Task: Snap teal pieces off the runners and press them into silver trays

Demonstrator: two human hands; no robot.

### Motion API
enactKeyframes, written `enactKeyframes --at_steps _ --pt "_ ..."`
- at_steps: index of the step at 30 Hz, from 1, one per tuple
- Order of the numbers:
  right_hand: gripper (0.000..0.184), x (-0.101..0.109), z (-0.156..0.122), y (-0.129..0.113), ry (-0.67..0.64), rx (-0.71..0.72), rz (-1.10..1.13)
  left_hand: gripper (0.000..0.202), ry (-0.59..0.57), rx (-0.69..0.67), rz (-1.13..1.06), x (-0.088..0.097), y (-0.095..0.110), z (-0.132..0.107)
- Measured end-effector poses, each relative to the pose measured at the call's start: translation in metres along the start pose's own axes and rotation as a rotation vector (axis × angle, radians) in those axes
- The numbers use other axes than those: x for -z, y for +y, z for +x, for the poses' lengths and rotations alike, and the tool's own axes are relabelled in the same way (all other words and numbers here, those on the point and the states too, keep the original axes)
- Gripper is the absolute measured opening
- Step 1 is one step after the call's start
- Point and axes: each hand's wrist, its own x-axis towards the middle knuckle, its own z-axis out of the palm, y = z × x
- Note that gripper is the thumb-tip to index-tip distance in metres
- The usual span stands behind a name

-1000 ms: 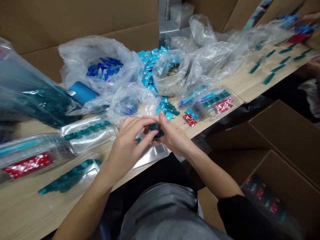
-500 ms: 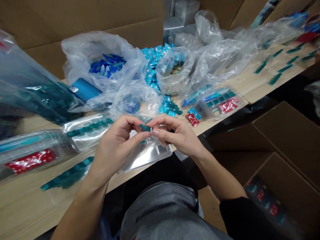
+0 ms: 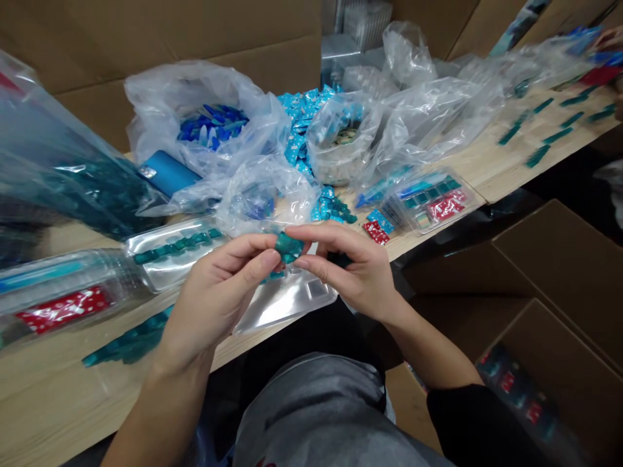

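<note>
Both my hands are raised above the wooden table edge and pinch a small bunched teal plastic piece (image 3: 289, 247) between their fingertips. My left hand (image 3: 219, 292) holds it with thumb and fingers, and my right hand (image 3: 348, 269) grips its other side. Below them lies a shallow clear plastic tray (image 3: 287, 301). To the left, a row of teal pieces (image 3: 178, 246) sits in another clear tray (image 3: 165, 272), and a loose teal strip (image 3: 129, 345) lies near the front edge.
Clear bags (image 3: 209, 123) hold blue and teal pieces across the table's back, beside a blue phone (image 3: 168, 174). A co-worker's hand (image 3: 608, 40) is at the far right. An open cardboard box (image 3: 545, 383) stands below the table's right side.
The teal piece now looks larger and more bunched between my fingers. My hands have turned slightly, and the view has shifted a little to the right.
</note>
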Motion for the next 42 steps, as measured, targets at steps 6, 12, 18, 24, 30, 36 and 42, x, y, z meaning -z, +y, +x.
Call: enactKeyframes --at_steps 6,12,18,24,30,36,42 --pt "0.021 -0.005 -0.002 -0.011 0.052 -0.286 0.207 0.023 0.116 -0.419 0.433 -0.009 -0.001 -0.018" --pt "0.02 -0.007 -0.001 -0.017 -0.013 -0.464 0.398 0.023 0.143 -0.625 0.751 -0.012 0.002 -0.018" --pt "0.021 -0.005 -0.002 -0.013 0.004 -0.488 0.355 0.012 0.02 -0.686 0.917 -0.011 0.012 -0.013" --pt "0.018 0.014 -0.001 0.008 -0.063 -0.186 -0.213 0.015 0.145 -0.48 0.794 0.029 0.004 -0.018" --pt "0.025 0.015 0.005 0.019 -0.591 -0.085 -0.703 0.013 0.013 -0.481 0.987 0.047 -0.022 -0.022" --pt "0.024 -0.003 0.01 0.015 -0.692 -0.121 -0.936 0.013 0.012 -0.471 1.012 0.028 -0.039 -0.016" --pt "0.023 0.0 0.011 0.018 -0.449 -0.29 -0.582 0.012 0.014 -0.464 1.057 0.032 -0.039 -0.015"
